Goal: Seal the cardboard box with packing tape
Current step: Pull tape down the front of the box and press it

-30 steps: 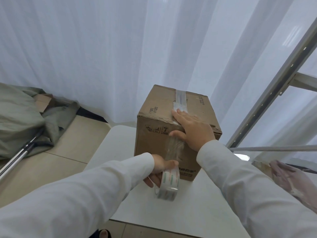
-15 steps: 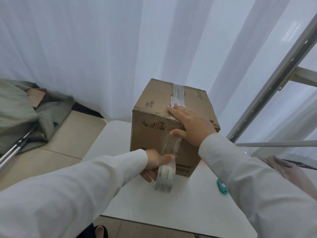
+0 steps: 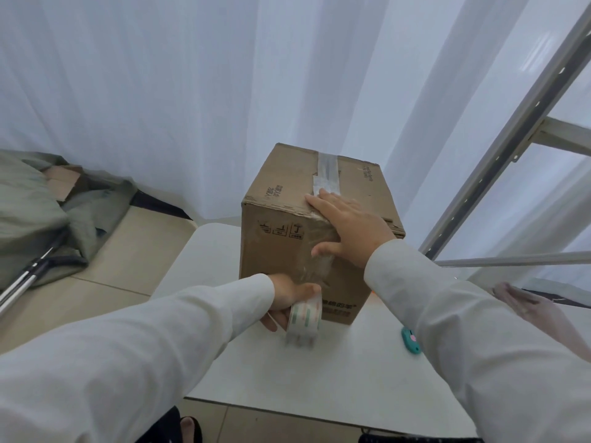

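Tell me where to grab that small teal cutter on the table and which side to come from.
Take the teal cutter across its two long edges, coming straight down from above. It appears to lie flat on the white table, near the right sleeve, which hides part of it. The right hand is nearest, but it is pressing tape on the cardboard box.

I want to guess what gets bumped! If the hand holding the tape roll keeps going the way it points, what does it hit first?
Probably the cardboard box: the left hand with the tape roll points at its near side, seemingly almost touching.
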